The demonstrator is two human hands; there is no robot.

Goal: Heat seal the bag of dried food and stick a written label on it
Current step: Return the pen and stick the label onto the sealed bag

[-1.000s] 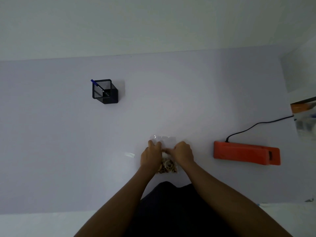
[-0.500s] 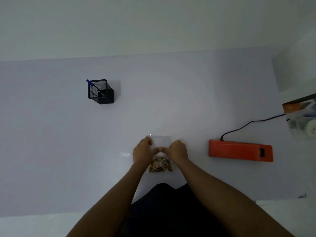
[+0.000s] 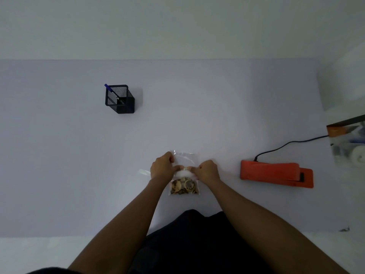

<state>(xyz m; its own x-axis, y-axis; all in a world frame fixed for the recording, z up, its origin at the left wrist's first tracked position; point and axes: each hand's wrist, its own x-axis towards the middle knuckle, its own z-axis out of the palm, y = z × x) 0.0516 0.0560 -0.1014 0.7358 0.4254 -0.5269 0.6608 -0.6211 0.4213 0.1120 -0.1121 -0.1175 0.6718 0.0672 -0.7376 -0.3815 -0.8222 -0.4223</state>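
Left hand (image 3: pixel 162 166) and right hand (image 3: pixel 207 169), both curled, pinch the clear bag (image 3: pixel 184 175) at mid-height from either side, fingertips meeting over a small white patch on its front that may be the label, though this is too small to confirm. The table (image 3: pixel 59 155), a pale surface spanning the whole view, carries everything else. The heat sealer (image 3: pixel 276 174), an orange bar with its long axis running left to right, lies to the right of the bag and well apart from it, its black cord (image 3: pixel 286 144) trailing to the far right. The pen holder (image 3: pixel 119 98), a black mesh box with a blue pen (image 3: pixel 111 90) leaning in it, stands far and to the left. The bag sits at the near centre, just beyond the person's lap, its long axis running near to far: the dried food (image 3: pixel 183 187) fills the near end, and the empty mouth end points away. A small translucent strip (image 3: pixel 143 172) lies on the table just left of the left hand. Judged from this arrangement, the step in hand is pressing or smoothing the bag's front; whether the mouth is already sealed cannot be told. If it is not, the next move calls for carrying the far edge rightward into the sealer, flat and unwrinkled.
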